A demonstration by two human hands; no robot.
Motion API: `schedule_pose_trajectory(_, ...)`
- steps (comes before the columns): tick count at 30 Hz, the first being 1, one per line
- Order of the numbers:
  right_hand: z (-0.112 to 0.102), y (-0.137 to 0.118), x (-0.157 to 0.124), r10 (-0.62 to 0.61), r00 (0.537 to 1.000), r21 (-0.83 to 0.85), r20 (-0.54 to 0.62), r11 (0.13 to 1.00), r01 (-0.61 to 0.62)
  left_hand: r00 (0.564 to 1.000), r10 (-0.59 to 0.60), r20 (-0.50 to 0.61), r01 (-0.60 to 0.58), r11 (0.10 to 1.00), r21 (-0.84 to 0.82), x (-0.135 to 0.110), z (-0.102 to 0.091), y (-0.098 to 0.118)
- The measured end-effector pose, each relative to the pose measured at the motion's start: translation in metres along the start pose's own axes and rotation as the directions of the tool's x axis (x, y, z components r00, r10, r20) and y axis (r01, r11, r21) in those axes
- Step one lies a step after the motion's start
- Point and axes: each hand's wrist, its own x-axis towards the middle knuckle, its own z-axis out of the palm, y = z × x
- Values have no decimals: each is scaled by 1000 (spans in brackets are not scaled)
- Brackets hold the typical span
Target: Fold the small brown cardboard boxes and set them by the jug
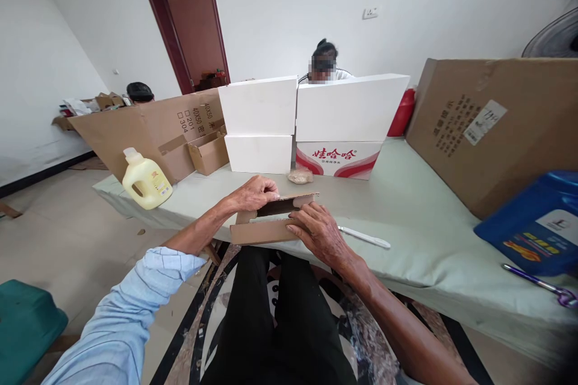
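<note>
A small brown cardboard box (pixel 266 225) lies at the near edge of the table (pixel 406 204), partly folded, with a flap standing up along its far side. My left hand (pixel 253 192) rests curled on the box's upper left corner, fingers bent over the flap. My right hand (pixel 318 231) presses on the right end of the box, fingers wrapped against its front panel. Both hands grip the same box.
A white knife-like tool (pixel 363 236) lies right of my right hand. A yellow bottle (pixel 145 180) lies at the left. White foam boxes (pixel 259 123), a red-printed carton (pixel 339 158), large cardboard sheets (pixel 492 126), a blue jug (pixel 537 225). A person sits behind the boxes.
</note>
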Motion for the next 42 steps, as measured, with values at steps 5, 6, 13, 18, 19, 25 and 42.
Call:
schedule_pose_trajectory(5, 2, 1, 0, 11, 999, 10, 41, 1000, -12, 997, -50, 56, 58, 986, -153, 1, -6, -6)
schedule_pose_trajectory(6, 2, 0, 0, 11, 999, 16, 49, 1000, -12, 996, -62, 66, 72, 983, -167, 2, -6, -8)
schedule_pose_trajectory(13, -7, -7, -1, 1, 996, 70, 88, 998, -7, 976, -139, 170, 176, 957, -231, 13, -11, -25)
schedule_pose_trajectory(18, -9, -10, -6, 17, 996, 76, 82, 997, -24, 981, -103, 166, 138, 966, -218, 3, -13, -20)
schedule_pose_trajectory(19, -10, -10, -7, 20, 996, 75, 81, 997, -26, 985, -63, 162, 93, 978, -186, -1, -12, -17)
schedule_pose_trajectory(25, -8, -11, -5, 12, 997, 65, 71, 998, -16, 990, 133, 43, -137, 987, 81, -19, -2, -1)
schedule_pose_trajectory(42, -12, -19, -7, 10, 995, 90, 99, 996, -19, 961, -168, 219, 239, 904, -356, -2, -7, -12)
